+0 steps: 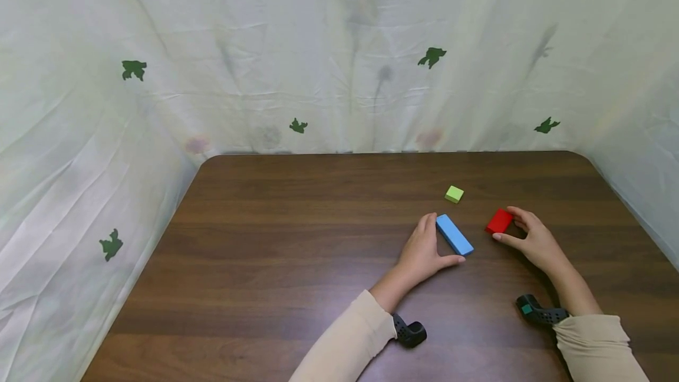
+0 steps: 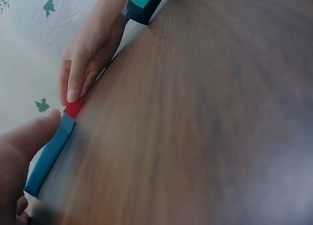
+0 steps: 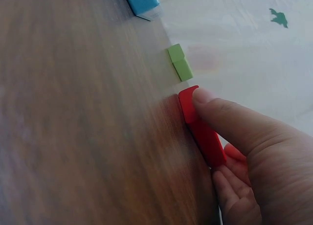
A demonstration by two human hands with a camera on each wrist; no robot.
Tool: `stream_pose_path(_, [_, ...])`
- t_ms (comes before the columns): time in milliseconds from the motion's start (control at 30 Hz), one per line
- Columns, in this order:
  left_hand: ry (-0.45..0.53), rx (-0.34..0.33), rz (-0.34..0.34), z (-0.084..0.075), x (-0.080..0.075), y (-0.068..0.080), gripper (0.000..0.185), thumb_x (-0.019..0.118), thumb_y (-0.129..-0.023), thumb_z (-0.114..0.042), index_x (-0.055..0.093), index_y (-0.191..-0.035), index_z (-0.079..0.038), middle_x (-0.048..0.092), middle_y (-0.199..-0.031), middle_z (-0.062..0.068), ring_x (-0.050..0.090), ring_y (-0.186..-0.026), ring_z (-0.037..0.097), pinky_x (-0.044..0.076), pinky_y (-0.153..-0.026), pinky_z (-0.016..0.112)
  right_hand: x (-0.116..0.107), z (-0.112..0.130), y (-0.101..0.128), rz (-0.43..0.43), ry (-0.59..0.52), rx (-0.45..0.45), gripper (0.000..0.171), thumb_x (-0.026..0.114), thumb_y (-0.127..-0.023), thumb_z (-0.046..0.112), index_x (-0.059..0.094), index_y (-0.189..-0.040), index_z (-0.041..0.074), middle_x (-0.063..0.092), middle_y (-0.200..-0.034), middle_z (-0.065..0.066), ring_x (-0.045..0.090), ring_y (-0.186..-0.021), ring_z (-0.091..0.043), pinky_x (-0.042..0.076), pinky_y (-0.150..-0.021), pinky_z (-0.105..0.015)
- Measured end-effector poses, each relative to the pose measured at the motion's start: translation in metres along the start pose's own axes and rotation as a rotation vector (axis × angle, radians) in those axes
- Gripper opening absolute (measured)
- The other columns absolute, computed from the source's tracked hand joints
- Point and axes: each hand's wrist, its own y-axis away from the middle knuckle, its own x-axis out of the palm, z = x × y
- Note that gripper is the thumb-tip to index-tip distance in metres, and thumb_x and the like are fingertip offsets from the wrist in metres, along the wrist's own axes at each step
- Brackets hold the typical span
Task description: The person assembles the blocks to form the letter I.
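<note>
A long blue block [image 1: 454, 234] lies slantwise on the brown table. My left hand [image 1: 424, 252] spans its length, fingertips at the far end and thumb at the near end. In the left wrist view the thumb [image 2: 46, 124] overlaps the top of the blue block [image 2: 49, 156]. To the right, my right hand [image 1: 533, 240] pinches a shorter red block [image 1: 499, 221] between thumb and fingers. The right wrist view shows the thumb on one end of the red block [image 3: 203, 124], with the other fingers partly hidden behind it.
Beyond both hands sits a small light-green block [image 1: 454, 194], between the blue and red ones. The wooden table [image 1: 265, 240] ends at a pale curtain [image 1: 318, 63] with green leaf-like shapes, which also runs along the sides. Each wrist carries a black camera mount [image 1: 408, 332].
</note>
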Motion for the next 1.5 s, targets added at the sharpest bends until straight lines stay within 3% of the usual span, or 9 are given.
stream_pose_path(400, [-0.123, -0.069, -0.028, -0.011, 0.008, -0.002, 0.099, 0.07, -0.065, -0.058, 0.028, -0.137, -0.004, 0.034, -0.136, 0.007, 0.035, -0.122, 0.017, 0.032, -0.097, 0.028, -0.002, 0.002, 0.002, 0.02, 0.028, 0.012, 0.081, 0.068, -0.08, 0.032, 0.025, -0.136, -0.009, 0.026, -0.131, -0.034, 0.032, -0.113, -0.052, 0.029, -0.088, -0.06])
stream_pose_path(600, [-0.163, -0.068, -0.048, -0.012, 0.009, -0.003, 0.096, 0.072, -0.065, -0.055, 0.031, -0.135, -0.004, 0.039, -0.132, 0.006, 0.036, -0.121, 0.016, 0.031, -0.098, 0.028, 0.0, 0.002, 0.001, 0.023, 0.027, 0.0, 0.08, 0.068, -0.08, 0.031, 0.025, -0.134, -0.01, 0.027, -0.129, -0.035, 0.032, -0.112, -0.053, 0.03, -0.087, -0.06])
stream_pose_path(1133, [0.044, -0.001, -0.045, 0.0, -0.001, -0.001, 0.093, 0.076, -0.066, -0.043, 0.029, -0.136, -0.004, 0.035, -0.134, 0.008, 0.037, -0.12, 0.016, 0.033, -0.096, 0.027, -0.001, 0.001, 0.0, 0.015, 0.033, -0.017, 0.076, 0.067, -0.081, 0.029, 0.028, -0.132, -0.012, 0.027, -0.128, -0.035, 0.033, -0.112, -0.052, 0.03, -0.088, -0.06])
stream_pose_path(1500, [0.078, 0.053, -0.061, 0.009, -0.013, 0.004, 0.093, 0.078, -0.065, -0.038, 0.029, -0.136, -0.004, 0.035, -0.134, 0.007, 0.035, -0.121, 0.016, 0.032, -0.097, 0.027, -0.001, 0.001, 0.001, 0.027, 0.033, -0.019, 0.076, 0.067, -0.082, 0.029, 0.027, -0.133, -0.011, 0.026, -0.128, -0.035, 0.033, -0.112, -0.053, 0.03, -0.087, -0.06])
